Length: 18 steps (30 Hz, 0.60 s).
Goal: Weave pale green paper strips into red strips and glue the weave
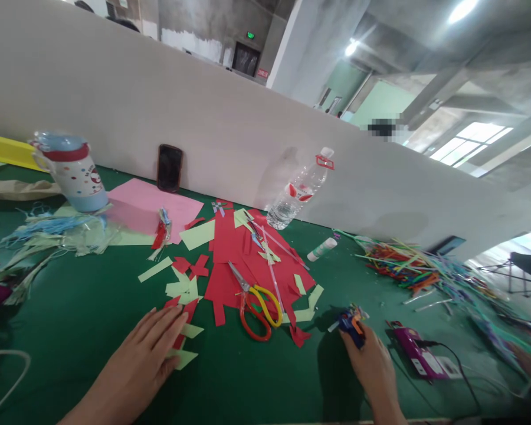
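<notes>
Biggest first: the green tabletop (292, 378) fills the scene, its far edge meeting the pale wall (221, 130). Call the scissors (256, 307) the centre of the dial! Red sheets (265, 260) fan out toward 12 and lie partly beneath the blades; the pink sheet (146, 206) reaches toward the wall at 10 to 11. Out between 2 and 3, a loose heap of coloured strips (407, 265) runs toward the right-hand side. The clear bottle (296, 198) leans at 1 o'clock, the blue-and-white tumbler (77, 171) stands at 10.

And the hands! The left hand (146, 348), past 8, lies palm down, fingers extended and close together, over red and pale green paper strips (188, 357). The right hand (371, 354), at 4, pinches a small blue-and-orange bundle (353, 327) between thumb and fingers, with green surface running from there back to the scissor handles. Smaller now: the phone (169, 168) leans upright on the wall at 11, and the purple box (418, 354) lies just beyond the right hand, between 3 and 4. The glue stick (322, 249) lies between 1 and 2, just off the red edge.
</notes>
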Tool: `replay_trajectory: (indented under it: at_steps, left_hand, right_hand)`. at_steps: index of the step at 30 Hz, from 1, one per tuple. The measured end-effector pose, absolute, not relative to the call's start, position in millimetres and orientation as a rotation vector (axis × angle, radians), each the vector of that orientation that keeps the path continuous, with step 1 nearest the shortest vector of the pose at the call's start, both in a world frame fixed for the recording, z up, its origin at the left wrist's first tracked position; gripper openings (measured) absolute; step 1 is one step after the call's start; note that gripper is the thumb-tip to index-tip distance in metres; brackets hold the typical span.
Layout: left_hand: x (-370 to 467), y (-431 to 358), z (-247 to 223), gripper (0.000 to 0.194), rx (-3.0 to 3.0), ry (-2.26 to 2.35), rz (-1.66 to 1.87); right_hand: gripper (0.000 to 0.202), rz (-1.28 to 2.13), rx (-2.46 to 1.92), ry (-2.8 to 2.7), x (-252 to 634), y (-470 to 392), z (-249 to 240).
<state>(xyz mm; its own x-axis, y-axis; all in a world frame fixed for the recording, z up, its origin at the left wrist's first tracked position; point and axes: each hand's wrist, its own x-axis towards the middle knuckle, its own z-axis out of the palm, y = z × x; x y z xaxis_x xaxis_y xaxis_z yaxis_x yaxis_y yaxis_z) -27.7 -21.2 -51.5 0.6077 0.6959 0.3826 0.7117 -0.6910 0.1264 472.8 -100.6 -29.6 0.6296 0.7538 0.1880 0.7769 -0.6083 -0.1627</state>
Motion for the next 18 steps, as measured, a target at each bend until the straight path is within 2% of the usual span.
replay_trajectory:
  at_steps: [4, 7, 13, 18]
  left_hand:
    - [-17.0, -15.4, -43.3, 0.03, -2.878, -1.601, -0.68]
    - [-7.1, -10.3, -40.7, 0.025, -2.99, -1.654, -0.673]
    - [0.2, -0.9, -39.4, 0.021, -3.065, -1.628, -0.67]
    - [-4.8, 3.2, -23.3, 0.027, -3.107, -1.678, -0.638]
  right_hand:
    - [0.068, -0.26, -2.526, -1.111, 447.9, -106.8, -6.4]
    - [0.063, -0.189, -2.443, -1.024, 417.8, -111.1, 13.3]
    - [0.059, 0.384, -2.111, -1.221, 335.5, -116.4, 29.8]
    - [0.056, 0.892, -1.896, -1.213, 280.1, -115.8, 24.8]
